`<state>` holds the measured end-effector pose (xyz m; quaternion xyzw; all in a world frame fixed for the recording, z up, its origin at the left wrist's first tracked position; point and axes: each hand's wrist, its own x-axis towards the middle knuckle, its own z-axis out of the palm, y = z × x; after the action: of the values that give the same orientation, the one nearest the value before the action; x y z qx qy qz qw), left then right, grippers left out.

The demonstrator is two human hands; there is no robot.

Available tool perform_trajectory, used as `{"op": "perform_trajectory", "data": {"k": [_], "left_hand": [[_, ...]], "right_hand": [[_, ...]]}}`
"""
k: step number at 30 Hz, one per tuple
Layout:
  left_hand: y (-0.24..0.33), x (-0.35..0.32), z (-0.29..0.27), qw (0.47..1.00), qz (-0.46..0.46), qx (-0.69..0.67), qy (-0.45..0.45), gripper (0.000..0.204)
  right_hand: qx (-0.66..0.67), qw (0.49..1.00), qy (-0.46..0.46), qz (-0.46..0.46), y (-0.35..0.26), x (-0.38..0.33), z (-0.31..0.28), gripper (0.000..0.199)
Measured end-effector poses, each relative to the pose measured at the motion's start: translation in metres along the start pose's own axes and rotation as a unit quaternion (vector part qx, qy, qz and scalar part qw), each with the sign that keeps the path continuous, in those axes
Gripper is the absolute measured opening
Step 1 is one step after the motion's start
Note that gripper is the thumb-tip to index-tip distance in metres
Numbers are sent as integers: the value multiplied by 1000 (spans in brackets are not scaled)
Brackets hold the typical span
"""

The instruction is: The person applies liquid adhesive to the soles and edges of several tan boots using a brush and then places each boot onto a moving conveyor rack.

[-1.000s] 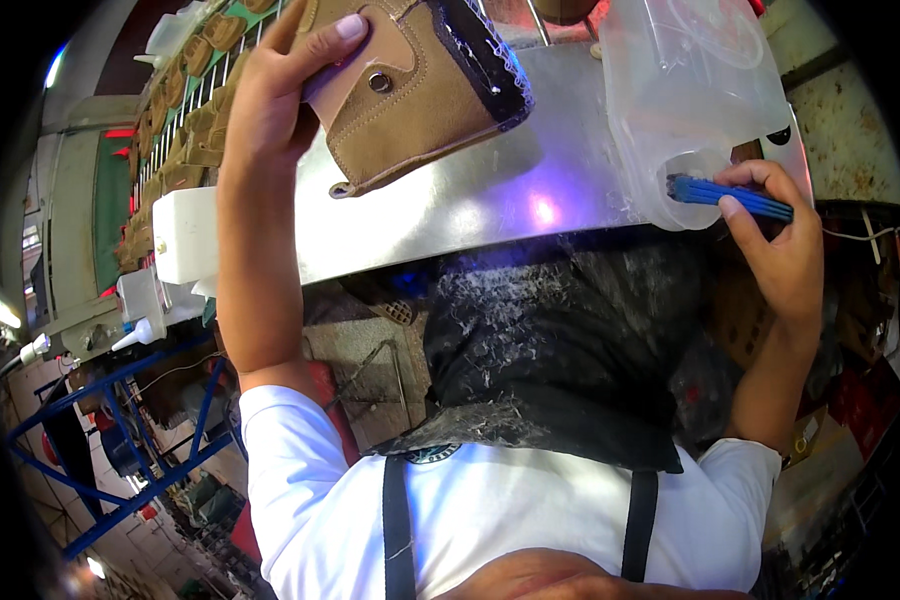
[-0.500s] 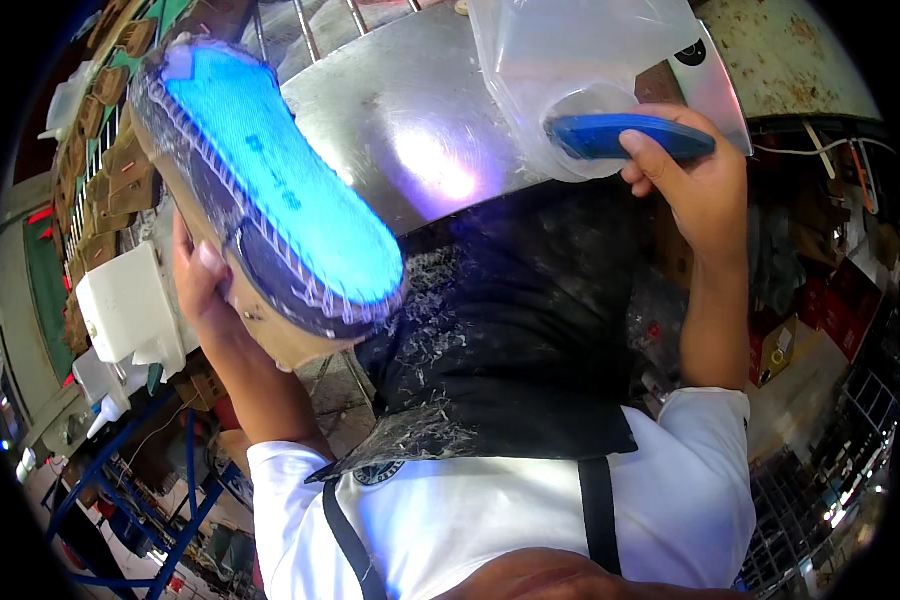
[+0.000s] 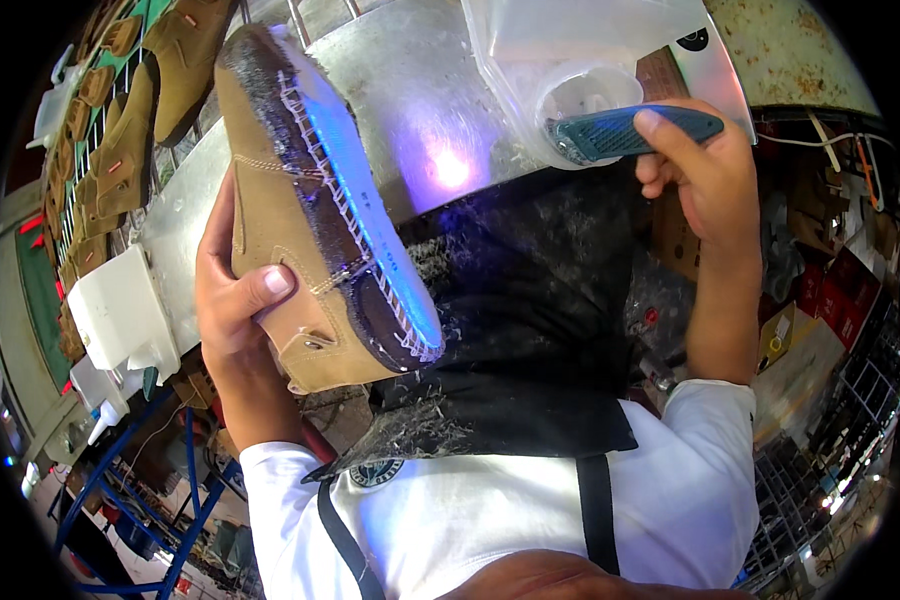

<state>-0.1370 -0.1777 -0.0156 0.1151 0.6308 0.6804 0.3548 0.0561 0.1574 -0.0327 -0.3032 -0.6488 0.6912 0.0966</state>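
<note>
My left hand [image 3: 245, 295] grips a tan suede boot [image 3: 295, 245] by its upper, thumb across the side near a small tab. The boot is tilted, its sole [image 3: 355, 190] turned to the right and lit bright blue. Pale stitches run along the sole's edge, above a dark, wet-looking band on the upper. In my right hand [image 3: 705, 165] is a flat, dark teal brush [image 3: 635, 132], pinched between thumb and fingers. The brush's tip end lies over the mouth of a clear plastic cup [image 3: 590, 92]; its bristles are hard to make out.
A metal work surface [image 3: 390, 60] lies ahead, with a bright light reflection. A translucent plastic container [image 3: 590, 30] stands beside the cup. More tan boots [image 3: 120, 170] sit on a rack at left, near a white plastic container [image 3: 125, 305]. A black apron [image 3: 530, 300] covers my lap.
The boot has turned so its sole faces right and more of its tan side shows; it has shifted right. The brush has rolled slightly in my right hand, still at the cup.
</note>
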Motion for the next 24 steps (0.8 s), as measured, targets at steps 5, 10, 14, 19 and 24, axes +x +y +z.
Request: {"op": "perform_trajectory", "data": {"k": [5,10,14,19,24], "left_hand": [[-2,4,2,1000,-14,-1,-26,108],[0,12,8,995,-17,4,-97,110],[-3,12,10,992,-19,-5,-123,108],[0,11,15,991,-27,-16,-127,108],[-6,11,3,993,-28,-17,-111,107]], "right_hand": [[235,966,81,76,4,-13,-4,18],[220,975,14,-20,39,-38,11,24],[485,865,-128,-1,41,-41,69,34],[395,897,-91,-175,36,-25,114,44],[92,924,-165,-332,29,-50,88,38]]}}
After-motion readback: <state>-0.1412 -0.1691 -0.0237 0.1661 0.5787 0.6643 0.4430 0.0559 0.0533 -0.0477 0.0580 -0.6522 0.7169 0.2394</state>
